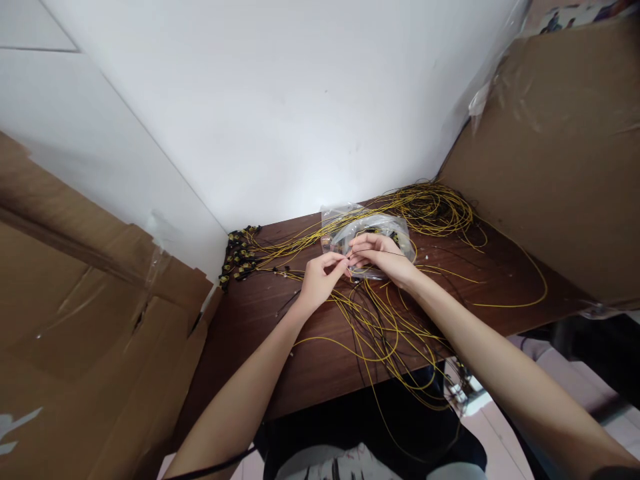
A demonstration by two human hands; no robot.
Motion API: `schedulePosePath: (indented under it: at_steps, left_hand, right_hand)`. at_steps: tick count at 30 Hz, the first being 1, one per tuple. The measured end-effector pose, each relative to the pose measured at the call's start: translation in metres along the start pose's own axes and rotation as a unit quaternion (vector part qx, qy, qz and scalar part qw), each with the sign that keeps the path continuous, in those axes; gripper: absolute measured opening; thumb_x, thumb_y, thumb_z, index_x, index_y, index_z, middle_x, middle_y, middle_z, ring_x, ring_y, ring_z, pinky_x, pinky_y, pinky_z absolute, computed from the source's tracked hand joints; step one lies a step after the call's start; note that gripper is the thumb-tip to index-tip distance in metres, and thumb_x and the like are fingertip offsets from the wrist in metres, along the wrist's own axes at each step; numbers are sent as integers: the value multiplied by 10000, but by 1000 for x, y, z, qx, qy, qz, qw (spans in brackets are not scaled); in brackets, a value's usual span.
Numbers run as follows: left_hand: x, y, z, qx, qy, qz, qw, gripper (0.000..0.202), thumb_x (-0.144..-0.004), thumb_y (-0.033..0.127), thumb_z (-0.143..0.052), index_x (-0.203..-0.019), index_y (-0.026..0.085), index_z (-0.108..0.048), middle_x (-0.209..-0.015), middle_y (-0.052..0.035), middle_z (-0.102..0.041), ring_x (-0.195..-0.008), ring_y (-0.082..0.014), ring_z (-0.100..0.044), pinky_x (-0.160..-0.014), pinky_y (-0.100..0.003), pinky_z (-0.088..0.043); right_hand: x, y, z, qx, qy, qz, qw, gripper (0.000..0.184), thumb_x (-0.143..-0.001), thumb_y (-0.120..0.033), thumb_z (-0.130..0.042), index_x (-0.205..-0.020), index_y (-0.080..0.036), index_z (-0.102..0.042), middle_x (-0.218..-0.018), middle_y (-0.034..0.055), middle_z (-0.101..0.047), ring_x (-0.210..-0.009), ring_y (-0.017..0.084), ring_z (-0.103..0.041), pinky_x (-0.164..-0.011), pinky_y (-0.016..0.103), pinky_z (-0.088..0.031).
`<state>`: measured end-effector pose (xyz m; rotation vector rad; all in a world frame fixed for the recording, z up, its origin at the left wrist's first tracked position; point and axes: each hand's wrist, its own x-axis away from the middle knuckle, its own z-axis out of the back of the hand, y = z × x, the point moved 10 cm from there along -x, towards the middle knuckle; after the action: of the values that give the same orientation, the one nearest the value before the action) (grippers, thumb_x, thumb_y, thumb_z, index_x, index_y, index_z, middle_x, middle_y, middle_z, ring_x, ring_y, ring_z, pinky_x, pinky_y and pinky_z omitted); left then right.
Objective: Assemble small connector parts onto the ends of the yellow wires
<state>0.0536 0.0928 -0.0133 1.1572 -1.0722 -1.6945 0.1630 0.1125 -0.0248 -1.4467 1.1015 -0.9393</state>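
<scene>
My left hand (324,277) is closed, thumb and fingertips pinched on a thin wire whose end is too small to make out. Facing it, my right hand (383,257) pinches at the same spot, and a dark thin wire runs out past its fingers. Both hands meet over a clear plastic bag (340,217) with small dark and yellow parts inside. Loose yellow and black wires (385,320) spread below the hands and hang over the table's front edge. Which wire each hand grips is partly hidden by the fingers.
A bundle of yellow and black wires (435,210) coils at the back right and runs left to several small black-and-yellow parts (240,257). Cardboard stands at the left (100,320) and right (555,167) of the brown table (250,360). A white wall (300,113) rises behind.
</scene>
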Motion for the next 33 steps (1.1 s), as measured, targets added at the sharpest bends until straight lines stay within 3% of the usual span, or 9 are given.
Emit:
schedulePosePath:
  at_steps: [4,12,20,33]
  left_hand:
    - [0,1,0,0,1,0,1000,155,-787,263,-573,-796,124,-641,-645,-35,-665,-609,-132,-614,-656,-254,-474]
    - [0,1,0,-9,1,-2,1000,161,-790,268,-567,-770,124,-638,-639,-36,-660,-605,-130,-606,-656,-256,-473]
    - [0,0,1,-4,2,-4,1000,169,-787,283,-572,-788,129,-641,-646,-33,-662,-610,-133,-611,-657,-259,-479]
    - [0,0,0,8,-1,-3,1000,171,-791,272,-567,-816,118,-636,-649,-36,-657,-605,-129,-603,-640,-250,-468]
  right_hand:
    - [1,-4,-6,40,-38,24,998,173,-696,-257,-675,-819,-141,-640,-735,36,-682,-684,122,-654,-625,225,-515]
    - [-1,4,2,-22,12,-8,1000,178,-714,-294,-651,-799,-156,-575,-725,42,-688,-608,114,-655,-597,232,-525]
    - [0,-2,-2,38,-12,9,999,153,-676,-240,-674,-791,-150,-627,-706,19,-666,-667,116,-649,-617,226,-510]
    - [0,-5,-4,25,-25,32,999,157,-713,-272,-657,-800,-145,-626,-769,29,-665,-685,114,-648,-610,217,-503]
